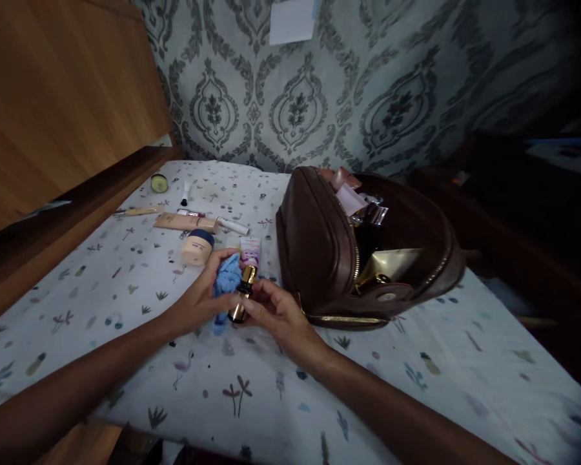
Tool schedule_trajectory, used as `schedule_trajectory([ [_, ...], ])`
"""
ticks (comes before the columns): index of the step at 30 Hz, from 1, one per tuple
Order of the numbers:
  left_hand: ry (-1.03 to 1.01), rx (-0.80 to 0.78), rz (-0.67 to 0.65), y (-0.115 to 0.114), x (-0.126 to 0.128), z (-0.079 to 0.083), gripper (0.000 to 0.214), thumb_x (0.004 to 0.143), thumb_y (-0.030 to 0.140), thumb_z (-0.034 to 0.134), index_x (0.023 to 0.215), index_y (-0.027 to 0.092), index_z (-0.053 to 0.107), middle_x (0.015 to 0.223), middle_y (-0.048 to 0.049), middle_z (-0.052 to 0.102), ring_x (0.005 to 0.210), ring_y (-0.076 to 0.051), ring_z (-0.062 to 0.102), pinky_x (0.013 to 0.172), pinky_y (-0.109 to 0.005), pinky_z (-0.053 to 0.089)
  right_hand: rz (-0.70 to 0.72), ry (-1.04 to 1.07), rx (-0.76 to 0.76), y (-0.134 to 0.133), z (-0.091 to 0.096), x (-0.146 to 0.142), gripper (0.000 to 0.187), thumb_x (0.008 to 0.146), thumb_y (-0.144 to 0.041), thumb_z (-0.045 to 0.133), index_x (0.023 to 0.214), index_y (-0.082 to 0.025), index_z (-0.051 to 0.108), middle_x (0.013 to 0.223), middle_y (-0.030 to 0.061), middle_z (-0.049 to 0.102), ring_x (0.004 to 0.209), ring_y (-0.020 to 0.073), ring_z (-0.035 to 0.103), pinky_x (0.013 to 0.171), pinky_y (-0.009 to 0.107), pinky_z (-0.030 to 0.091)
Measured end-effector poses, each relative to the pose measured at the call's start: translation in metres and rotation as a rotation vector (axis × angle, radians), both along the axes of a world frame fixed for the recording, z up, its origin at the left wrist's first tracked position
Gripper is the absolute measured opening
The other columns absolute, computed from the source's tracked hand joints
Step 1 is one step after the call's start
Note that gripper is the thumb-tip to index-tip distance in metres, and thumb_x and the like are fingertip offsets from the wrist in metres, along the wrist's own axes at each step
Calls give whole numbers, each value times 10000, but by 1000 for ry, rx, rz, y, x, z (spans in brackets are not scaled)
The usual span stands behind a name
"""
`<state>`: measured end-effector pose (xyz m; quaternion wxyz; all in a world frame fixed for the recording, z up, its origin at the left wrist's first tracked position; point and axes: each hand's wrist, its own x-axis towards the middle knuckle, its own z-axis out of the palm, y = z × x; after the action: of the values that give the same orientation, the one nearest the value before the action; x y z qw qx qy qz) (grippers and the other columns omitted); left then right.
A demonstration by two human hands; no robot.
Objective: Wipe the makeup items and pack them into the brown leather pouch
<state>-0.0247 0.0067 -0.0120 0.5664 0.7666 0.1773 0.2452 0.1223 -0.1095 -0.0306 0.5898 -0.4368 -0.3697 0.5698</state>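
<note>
A: What do the hands have?

B: The left hand has its grip round a crumpled blue cloth. Its thumb also touches a shiny gold and black tube.

A: And the right hand?

B: Its grip is on that same tube, pinching the low part with the thumb. The tube leans a little, with its top to the right.

A: Where is the tube?

B: Between the two hands, to the left of a big brown backpack. I can't tell if its bottom touches the white printed cloth below.

A: What is near it?

B: Just behind it is a purple and white tube. Next to the left hand is a peach jar with a dark blue lid. Past that jar lie a long beige tube and a thin white tube. A little round yellow pot is farther back.

A: Is the backpack zipped?

B: No, it's wide open. I see a shiny gold thing inside, but I can't tell what it is.
</note>
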Motion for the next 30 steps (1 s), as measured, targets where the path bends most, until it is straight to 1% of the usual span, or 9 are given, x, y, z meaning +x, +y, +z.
schedule_trajectory([
  [2, 88, 95, -65, -2, 0, 0, 879, 760, 556, 774, 1444, 257, 308, 1338, -101, 525, 1213, -281, 551, 997, -380, 484, -67, 12, 21, 0, -3, -1, 406, 787, -544, 761, 934, -208, 586, 903, -9, 616, 858, 150, 620, 786, 289, 549],
  [4, 138, 268, -121, -4, -1, 0, 863, 790, 472, 779, 1478, 270, 299, 1416, -112, 479, 1290, -299, 503, 1072, -415, 437, -105, 14, 40, 1, -6, -2, 394, 810, -545, 742, 960, -211, 596, 926, -6, 620, 894, 152, 618, 823, 283, 533],
  [8, 79, 510, -193, -3, -2, -1, 643, 946, 358, 610, 1514, 283, 319, 1387, -112, 523, 1267, -265, 519, 1066, -410, 440, -95, 91, 42, 2, -8, -3, 485, 813, -565, 729, 1143, -234, 598, 1063, 26, 645, 1020, 188, 617, 874, 311, 524],
  [10, 31, 558, -212, 0, -4, 2, 563, 983, 318, 540, 1509, 268, 347, 1316, -115, 572, 1191, -248, 556, 1012, -398, 473, -73, 135, 32, 3, -8, -3, 513, 807, -587, 725, 1147, -226, 593, 1041, 34, 653, 950, 183, 632, 805, 309, 540],
  [12, 5, 597, -211, 3, -5, 6, 507, 1000, 280, 491, 1494, 251, 381, 1252, -114, 606, 1129, -233, 577, 969, -379, 486, -66, 151, 15, 3, -6, -3, 494, 799, -618, 719, 1039, -202, 607, 912, 16, 645, 802, 152, 630, 720, 286, 533],
  [15, -21, 619, -189, 5, -8, 14, 428, 1010, 263, 452, 1437, 236, 476, 1151, -104, 648, 1036, -215, 607, 899, -339, 498, -88, 153, -10, 2, -4, -3, 530, 755, -680, 719, 918, -193, 590, 777, -16, 604, 674, 121, 598, 634, 261, 502],
  [22, -18, 447, 55, -3, -15, 21, 300, 1012, 335, 423, 1095, 237, 695, 915, -31, 719, 833, -186, 655, 772, -282, 481, -72, 147, 30, -5, 6, -4, 565, 737, -669, 735, 1024, -234, 517, 689, -59, 606, 494, 87, 534, 457, 210, 402],
  [27, 35, 423, 255, -15, -15, 30, 317, 969, 455, 460, 953, 233, 686, 829, 23, 728, 696, -154, 641, 672, -240, 470, -111, -22, 156, -15, 24, -9, 433, 860, -595, 640, 1033, -225, 493, 674, -66, 546, 501, 78, 527, 464, 193, 416],
  [30, 52, 450, 273, -21, -13, 34, 358, 962, 498, 427, 913, 239, 669, 765, 27, 710, 610, -148, 606, 585, -239, 450, -173, -208, 233, -28, 43, -6, 288, 940, -459, 578, 1069, -211, 511, 667, -59, 544, 526, 86, 536, 499, 210, 436],
])
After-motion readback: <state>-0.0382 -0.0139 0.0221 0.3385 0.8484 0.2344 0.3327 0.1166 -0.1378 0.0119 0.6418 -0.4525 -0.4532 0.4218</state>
